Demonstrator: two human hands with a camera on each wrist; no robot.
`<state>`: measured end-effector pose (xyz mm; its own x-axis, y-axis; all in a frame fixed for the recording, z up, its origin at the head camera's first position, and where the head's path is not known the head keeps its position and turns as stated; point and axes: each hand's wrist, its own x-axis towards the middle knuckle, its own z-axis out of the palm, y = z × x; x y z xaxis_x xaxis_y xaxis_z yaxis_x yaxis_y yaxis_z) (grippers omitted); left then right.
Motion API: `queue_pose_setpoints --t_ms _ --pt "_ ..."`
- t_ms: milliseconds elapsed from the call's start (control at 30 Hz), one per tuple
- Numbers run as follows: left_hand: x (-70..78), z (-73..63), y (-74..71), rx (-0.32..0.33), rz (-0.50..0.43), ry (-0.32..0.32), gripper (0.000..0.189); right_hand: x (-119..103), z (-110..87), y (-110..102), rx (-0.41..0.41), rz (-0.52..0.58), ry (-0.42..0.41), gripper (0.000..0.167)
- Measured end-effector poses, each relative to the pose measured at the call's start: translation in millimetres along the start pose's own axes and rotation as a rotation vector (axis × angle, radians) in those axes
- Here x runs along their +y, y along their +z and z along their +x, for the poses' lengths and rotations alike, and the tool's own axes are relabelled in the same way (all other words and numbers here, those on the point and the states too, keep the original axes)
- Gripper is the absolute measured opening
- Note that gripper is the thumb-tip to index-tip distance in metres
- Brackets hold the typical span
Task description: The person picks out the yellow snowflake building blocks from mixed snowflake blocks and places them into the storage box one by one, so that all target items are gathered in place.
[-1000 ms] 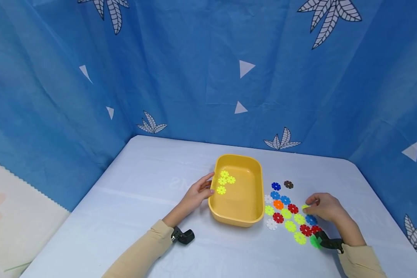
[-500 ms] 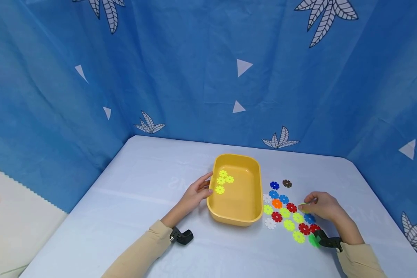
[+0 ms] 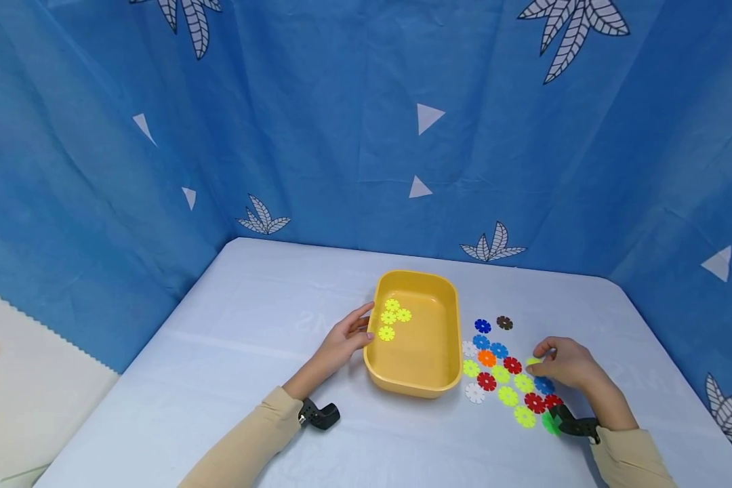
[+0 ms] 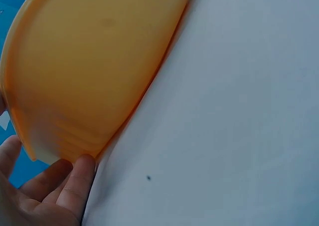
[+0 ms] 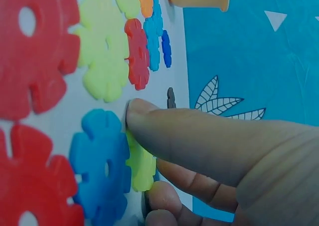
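Observation:
My left hand (image 3: 341,340) holds the left wall of a yellow plastic tub (image 3: 423,362), with the thumb at the rim. In the left wrist view, curled fingers touch the outside of the tub (image 4: 94,66). Several yellow-green snowflake discs (image 3: 388,317) lie inside at its left. To the right of the tub, my right hand (image 3: 568,364) pinches a yellow-green snowflake disc (image 5: 142,163) at the table surface. Its thumb is on one side and its fingers on the other, partly covering the disc. A blue disc (image 5: 101,168) lies right beside the thumb.
Loose snowflake discs in several colours spread between the tub and my right hand, among them an orange disc (image 3: 486,358), a white disc (image 3: 474,393) and a brown disc (image 3: 504,322). A white cloth covers the table (image 3: 268,298); a blue curtain (image 3: 317,135) hangs behind it.
The head view has shifted slightly. My right hand stays at the same yellow-green disc with only small finger movement, and my left hand keeps its place on the tub.

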<state>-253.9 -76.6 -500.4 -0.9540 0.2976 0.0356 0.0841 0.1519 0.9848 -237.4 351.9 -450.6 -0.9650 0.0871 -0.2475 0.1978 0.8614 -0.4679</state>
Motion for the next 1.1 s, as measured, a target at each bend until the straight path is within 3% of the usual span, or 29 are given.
queue_pose_setpoints --t_ms 1100 --pt "1.0 -0.5 0.5 0.013 0.008 -0.004 0.066 2.0 0.1 2.8 0.011 0.037 -0.068 0.041"
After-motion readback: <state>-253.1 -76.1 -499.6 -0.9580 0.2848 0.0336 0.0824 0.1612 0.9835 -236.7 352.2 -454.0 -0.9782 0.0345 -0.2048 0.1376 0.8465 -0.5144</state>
